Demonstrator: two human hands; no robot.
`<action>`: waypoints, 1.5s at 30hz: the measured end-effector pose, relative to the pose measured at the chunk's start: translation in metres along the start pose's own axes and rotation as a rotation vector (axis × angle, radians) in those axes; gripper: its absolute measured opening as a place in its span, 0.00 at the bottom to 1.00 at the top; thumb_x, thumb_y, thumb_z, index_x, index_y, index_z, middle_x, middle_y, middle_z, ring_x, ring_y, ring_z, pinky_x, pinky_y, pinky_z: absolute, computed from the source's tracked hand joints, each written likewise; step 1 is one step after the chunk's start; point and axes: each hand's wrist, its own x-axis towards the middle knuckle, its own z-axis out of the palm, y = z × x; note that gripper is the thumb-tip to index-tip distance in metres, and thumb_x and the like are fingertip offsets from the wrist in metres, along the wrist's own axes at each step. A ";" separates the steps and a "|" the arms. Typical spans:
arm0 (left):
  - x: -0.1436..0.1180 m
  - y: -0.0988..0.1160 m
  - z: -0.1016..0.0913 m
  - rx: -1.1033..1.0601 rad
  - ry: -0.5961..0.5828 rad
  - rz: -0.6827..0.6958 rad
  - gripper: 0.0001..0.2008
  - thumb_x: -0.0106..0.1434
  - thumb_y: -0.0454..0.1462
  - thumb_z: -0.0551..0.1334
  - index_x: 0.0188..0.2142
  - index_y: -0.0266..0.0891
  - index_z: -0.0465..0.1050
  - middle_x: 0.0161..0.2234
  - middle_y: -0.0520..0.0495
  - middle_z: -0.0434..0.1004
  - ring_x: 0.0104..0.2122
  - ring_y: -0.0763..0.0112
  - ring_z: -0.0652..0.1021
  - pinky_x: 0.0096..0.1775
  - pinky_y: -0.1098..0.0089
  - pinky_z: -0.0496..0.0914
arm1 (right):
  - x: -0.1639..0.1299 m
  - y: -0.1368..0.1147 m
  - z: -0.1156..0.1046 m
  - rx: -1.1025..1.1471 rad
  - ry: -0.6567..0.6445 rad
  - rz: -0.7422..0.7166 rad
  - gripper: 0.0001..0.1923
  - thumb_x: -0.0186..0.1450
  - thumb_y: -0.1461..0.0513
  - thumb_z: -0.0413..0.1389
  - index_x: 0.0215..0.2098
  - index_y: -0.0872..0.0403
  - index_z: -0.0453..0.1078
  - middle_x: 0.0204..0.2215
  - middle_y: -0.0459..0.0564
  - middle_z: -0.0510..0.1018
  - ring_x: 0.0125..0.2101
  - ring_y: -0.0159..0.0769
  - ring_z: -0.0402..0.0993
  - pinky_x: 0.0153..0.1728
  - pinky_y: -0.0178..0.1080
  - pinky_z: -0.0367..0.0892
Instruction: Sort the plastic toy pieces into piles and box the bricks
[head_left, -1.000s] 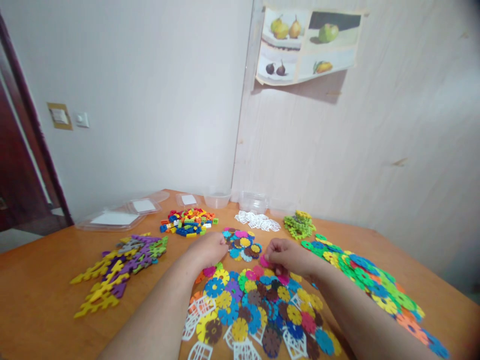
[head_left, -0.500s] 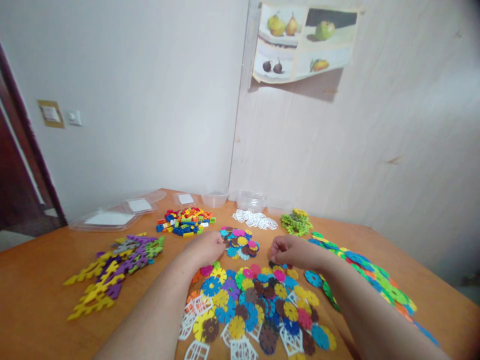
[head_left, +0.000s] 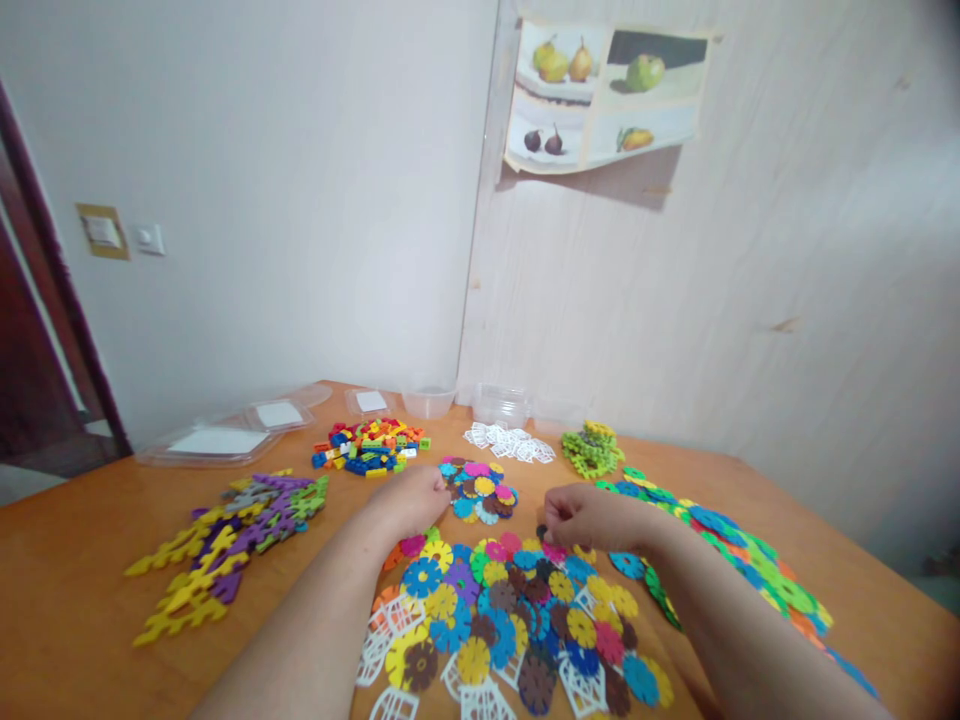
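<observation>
My left hand (head_left: 417,502) is closed at the left edge of a small pile of coloured notched discs (head_left: 480,487). Its fingertips are curled in, and whatever they hold is hidden. My right hand (head_left: 589,517) is also closed, low over the far right edge of a larger pile of notched discs (head_left: 495,590). A dark disc (head_left: 541,533) shows at its fingertips; I cannot tell whether they grip it. Mixed into the near pile are white lattice pieces (head_left: 583,684).
Purple and yellow toothed strips (head_left: 247,530) lie left, building bricks (head_left: 373,445) behind them. Farther back are white lattice pieces (head_left: 510,441), green pieces (head_left: 591,450) and clear plastic tubs (head_left: 501,405). Large discs (head_left: 739,550) spread along the right; plastic lids (head_left: 214,440) lie at the back left.
My right hand has shifted slightly nearer, now covering part of a pink disc in the near pile. The left hand stays almost still. The view has tilted slightly.
</observation>
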 end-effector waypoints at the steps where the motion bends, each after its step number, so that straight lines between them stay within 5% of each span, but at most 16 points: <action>1: -0.001 0.001 -0.001 0.002 0.004 -0.001 0.10 0.58 0.39 0.57 0.22 0.40 0.64 0.19 0.54 0.64 0.21 0.73 0.66 0.24 0.70 0.51 | 0.001 -0.002 0.002 0.086 0.012 -0.003 0.06 0.55 0.63 0.60 0.28 0.54 0.66 0.20 0.40 0.70 0.21 0.26 0.63 0.21 0.30 0.57; 5: -0.002 0.002 -0.002 0.011 0.009 0.010 0.10 0.58 0.39 0.57 0.22 0.40 0.64 0.19 0.54 0.63 0.21 0.73 0.66 0.25 0.70 0.51 | 0.011 -0.012 0.018 0.415 0.116 0.010 0.08 0.58 0.61 0.59 0.27 0.54 0.64 0.20 0.43 0.75 0.16 0.24 0.63 0.17 0.28 0.55; 11: 0.003 -0.003 0.002 -0.010 0.007 0.018 0.10 0.57 0.38 0.58 0.21 0.40 0.64 0.18 0.54 0.63 0.21 0.73 0.65 0.25 0.70 0.50 | 0.029 -0.019 0.032 0.778 0.292 0.016 0.05 0.58 0.63 0.56 0.31 0.53 0.63 0.23 0.46 0.78 0.21 0.29 0.74 0.22 0.30 0.66; 15: 0.005 -0.004 0.003 -0.003 0.007 0.022 0.10 0.57 0.38 0.58 0.21 0.40 0.64 0.18 0.54 0.63 0.20 0.73 0.65 0.24 0.70 0.50 | 0.023 -0.008 0.016 0.499 0.283 0.010 0.05 0.57 0.63 0.58 0.29 0.53 0.64 0.19 0.42 0.74 0.17 0.27 0.68 0.18 0.29 0.59; 23: 0.007 -0.008 0.005 0.015 0.011 0.025 0.10 0.59 0.41 0.57 0.23 0.41 0.66 0.20 0.54 0.66 0.22 0.72 0.67 0.25 0.70 0.51 | 0.003 0.009 -0.005 -0.022 -0.005 0.044 0.11 0.52 0.63 0.63 0.33 0.53 0.69 0.25 0.42 0.74 0.26 0.29 0.69 0.23 0.29 0.60; 31: 0.004 -0.005 0.004 -0.003 0.009 0.008 0.09 0.58 0.40 0.58 0.24 0.40 0.67 0.19 0.54 0.66 0.22 0.72 0.67 0.25 0.71 0.51 | 0.005 0.008 0.000 -0.185 0.018 0.040 0.14 0.48 0.63 0.65 0.30 0.52 0.66 0.23 0.39 0.70 0.25 0.28 0.64 0.22 0.30 0.52; 38: -0.001 0.001 -0.001 -0.019 0.012 0.016 0.10 0.58 0.39 0.59 0.21 0.40 0.66 0.19 0.54 0.66 0.21 0.72 0.66 0.25 0.70 0.51 | 0.007 0.000 0.008 0.259 0.005 -0.018 0.09 0.53 0.65 0.59 0.30 0.53 0.64 0.20 0.40 0.72 0.20 0.27 0.67 0.21 0.30 0.60; 45: 0.002 -0.001 0.000 -0.010 -0.004 0.033 0.13 0.58 0.42 0.59 0.20 0.40 0.65 0.18 0.54 0.64 0.20 0.72 0.65 0.25 0.70 0.51 | 0.020 -0.023 0.028 0.821 0.224 -0.023 0.16 0.54 0.64 0.62 0.38 0.53 0.63 0.23 0.44 0.78 0.23 0.29 0.75 0.28 0.32 0.70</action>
